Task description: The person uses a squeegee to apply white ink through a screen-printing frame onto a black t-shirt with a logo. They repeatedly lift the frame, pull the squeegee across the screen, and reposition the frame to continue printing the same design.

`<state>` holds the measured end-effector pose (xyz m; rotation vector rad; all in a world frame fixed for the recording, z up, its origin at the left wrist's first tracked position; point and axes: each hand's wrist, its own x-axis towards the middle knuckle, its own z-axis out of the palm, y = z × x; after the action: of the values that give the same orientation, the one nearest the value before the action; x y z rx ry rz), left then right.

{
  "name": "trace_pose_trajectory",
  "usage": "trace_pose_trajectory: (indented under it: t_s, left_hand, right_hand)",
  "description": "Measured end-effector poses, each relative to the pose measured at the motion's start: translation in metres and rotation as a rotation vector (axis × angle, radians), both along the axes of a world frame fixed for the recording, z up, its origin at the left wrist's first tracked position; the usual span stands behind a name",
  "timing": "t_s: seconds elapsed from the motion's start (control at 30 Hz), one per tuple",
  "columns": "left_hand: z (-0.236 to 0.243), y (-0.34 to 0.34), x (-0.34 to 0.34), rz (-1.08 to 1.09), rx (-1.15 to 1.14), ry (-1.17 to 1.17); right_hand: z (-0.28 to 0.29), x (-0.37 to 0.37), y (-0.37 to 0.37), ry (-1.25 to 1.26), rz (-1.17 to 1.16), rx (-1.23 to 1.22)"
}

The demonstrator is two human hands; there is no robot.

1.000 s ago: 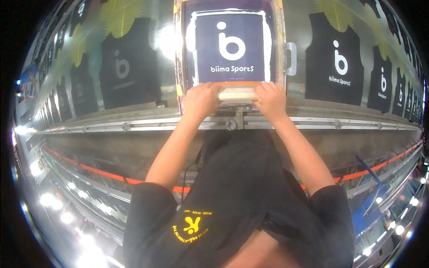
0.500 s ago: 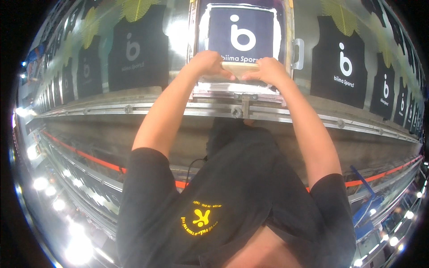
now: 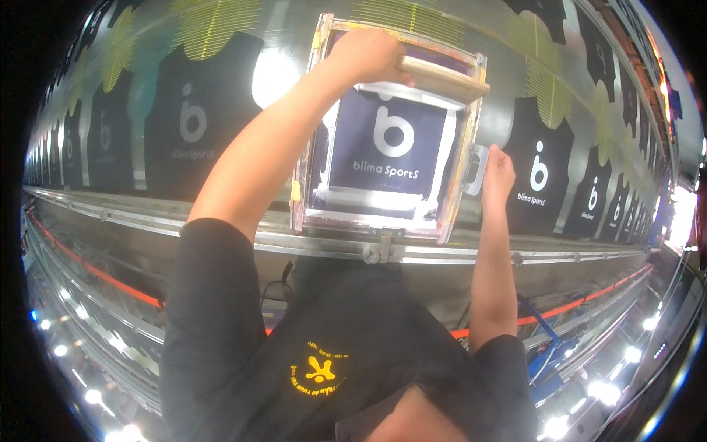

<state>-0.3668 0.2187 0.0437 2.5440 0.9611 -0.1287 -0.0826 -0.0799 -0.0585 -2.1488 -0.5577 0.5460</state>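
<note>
A wooden-framed printing screen (image 3: 451, 204) lies on the long table, with a dark mesh panel (image 3: 346, 140) bearing a white rounded emblem and white smears around it. My left hand (image 3: 372, 55) is closed on a wooden squeegee (image 3: 442, 76), which crosses the far part of the screen. At the frame's right side is a grey handle (image 3: 479, 169). My right hand (image 3: 499, 173) is right beside this handle with its fingers curled in; whether they go around it is hidden.
Dark shirt pieces with white emblems lie in a row, including a left one (image 3: 191, 110) and a right one (image 3: 537, 155). Yellow striped patches (image 3: 532, 66) cover parts of the table. A metal rail (image 3: 294, 241) runs along the near edge, with a bracket (image 3: 384, 239) below the screen.
My right hand has left the squeegee and come down beside the frame's handle. The squeegee, in my left hand, has moved to the far part of the screen. The view has shifted.
</note>
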Motion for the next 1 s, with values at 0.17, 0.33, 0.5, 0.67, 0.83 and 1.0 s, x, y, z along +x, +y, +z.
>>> trace_pose_trajectory:
  t_s: [0.17, 0.33, 0.5, 0.67, 0.83, 1.0]
  left_hand:
    - [-0.041, 0.025, 0.005, -0.011, -0.061, 0.021]
    - [-0.038, 0.011, -0.011, -0.028, -0.187, -0.069]
    - [-0.027, -0.071, -0.051, 0.019, -0.123, -0.191]
    - [-0.049, -0.238, -0.114, -0.038, -0.031, -0.221]
    - [-0.059, -0.31, -0.146, -0.003, 0.068, -0.485]
    - [-0.042, -0.283, -0.189, -0.048, 0.049, -0.459]
  right_hand:
    - [0.012, -0.021, 0.02, 0.341, -0.032, -0.071]
    - [0.039, -0.024, 0.021, 0.369, -0.008, 0.002]
    - [0.069, -0.028, 0.028, 0.363, 0.017, 0.089]
    - [0.084, -0.036, 0.03, 0.363, 0.013, 0.086]
    - [0.055, -0.028, 0.031, 0.15, 0.066, 0.302]
    - [0.072, -0.071, 0.036, 0.156, 0.053, 0.33]
